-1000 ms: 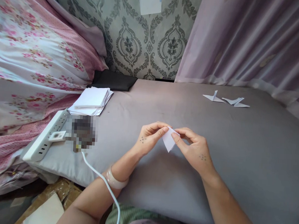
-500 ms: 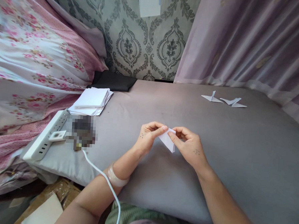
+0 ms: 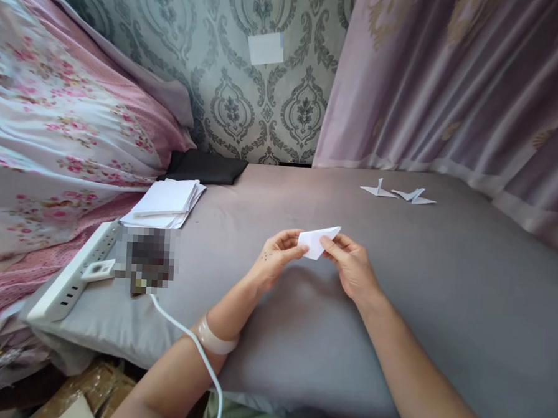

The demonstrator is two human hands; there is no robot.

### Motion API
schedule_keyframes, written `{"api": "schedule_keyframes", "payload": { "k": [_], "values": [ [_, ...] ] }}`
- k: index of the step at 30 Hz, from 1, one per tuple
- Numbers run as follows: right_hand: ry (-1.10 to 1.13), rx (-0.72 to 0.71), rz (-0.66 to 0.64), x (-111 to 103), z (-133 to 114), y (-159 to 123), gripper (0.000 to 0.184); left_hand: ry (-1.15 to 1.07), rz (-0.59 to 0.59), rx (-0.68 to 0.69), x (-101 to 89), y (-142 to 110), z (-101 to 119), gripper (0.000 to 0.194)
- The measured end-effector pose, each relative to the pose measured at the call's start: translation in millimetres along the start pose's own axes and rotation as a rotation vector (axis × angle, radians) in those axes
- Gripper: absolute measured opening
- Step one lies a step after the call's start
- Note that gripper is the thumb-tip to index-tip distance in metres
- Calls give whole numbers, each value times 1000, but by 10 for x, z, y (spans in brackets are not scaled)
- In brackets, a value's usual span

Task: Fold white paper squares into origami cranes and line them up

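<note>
Both hands pinch the folded paper (image 3: 318,242) above the bed (image 3: 443,292): left hand (image 3: 276,262), right hand (image 3: 351,266). Uneven pressure could skew the crease.

Lots of bare grey bed (image 3: 443,292) to the right. Paper stack (image 3: 165,200) and power strip (image 3: 72,276) blocking the left; two folded paper birds (image 3: 396,193) far back.

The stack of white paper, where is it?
In the head view the stack of white paper lies at the left on the grey mattress, just beyond the white power strip and in front of a black cushion.
</note>
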State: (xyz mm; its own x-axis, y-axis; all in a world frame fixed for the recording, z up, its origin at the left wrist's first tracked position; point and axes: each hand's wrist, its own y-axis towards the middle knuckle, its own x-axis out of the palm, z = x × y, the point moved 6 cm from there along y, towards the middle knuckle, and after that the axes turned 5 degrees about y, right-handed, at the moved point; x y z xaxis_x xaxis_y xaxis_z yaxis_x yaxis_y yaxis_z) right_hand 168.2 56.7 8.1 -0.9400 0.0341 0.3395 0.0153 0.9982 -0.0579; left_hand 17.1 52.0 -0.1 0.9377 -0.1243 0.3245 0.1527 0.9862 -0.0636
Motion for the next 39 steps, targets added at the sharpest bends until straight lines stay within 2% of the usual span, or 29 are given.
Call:
{"api": "schedule_keyframes", "payload": {
  "k": [3, 10, 14, 17, 22, 26, 29, 31, 34, 39],
  "values": [
    [-29, 2, -56, 7, 32, 15, 30, 86, -55, -66, 70, -35, -65, 31],
    [-188, 22, -122, 117, 151, -20, 38, -32, 86, -73, -40, 40, -165, 33],
    [-230, 0, -135, 137, 152, 10, 38, -51, 38, -52, -53, 87, -163, 35],
    [-287, -76, -166, 137, 36, 22, 33, 31, -46, 20, -24, 88, -68, 35],
    [-483, -201, -297, 164, -222, -62, 27, 164, -177, 181, 87, 7, 215, 31],
    [-577, -223, -306, 122, -340, -89, 27, 309, -209, 263, 188, -59, 416, 27],
    [-541, -167, -335, 112, -329, -65, 31, 345, -183, 267, 210, -70, 473, 28],
    [-486, -80, -411, 145, -258, -53, 36, 340, -146, 220, 182, -52, 430, 29],
    [-410, 57, -484, 196, -114, -36, 40, 326, -80, 136, 96, 5, 279, 35],
    [-347, 144, -439, 196, 103, 21, 42, 246, 48, -20, -99, 158, -2, 59]
  ]
}}
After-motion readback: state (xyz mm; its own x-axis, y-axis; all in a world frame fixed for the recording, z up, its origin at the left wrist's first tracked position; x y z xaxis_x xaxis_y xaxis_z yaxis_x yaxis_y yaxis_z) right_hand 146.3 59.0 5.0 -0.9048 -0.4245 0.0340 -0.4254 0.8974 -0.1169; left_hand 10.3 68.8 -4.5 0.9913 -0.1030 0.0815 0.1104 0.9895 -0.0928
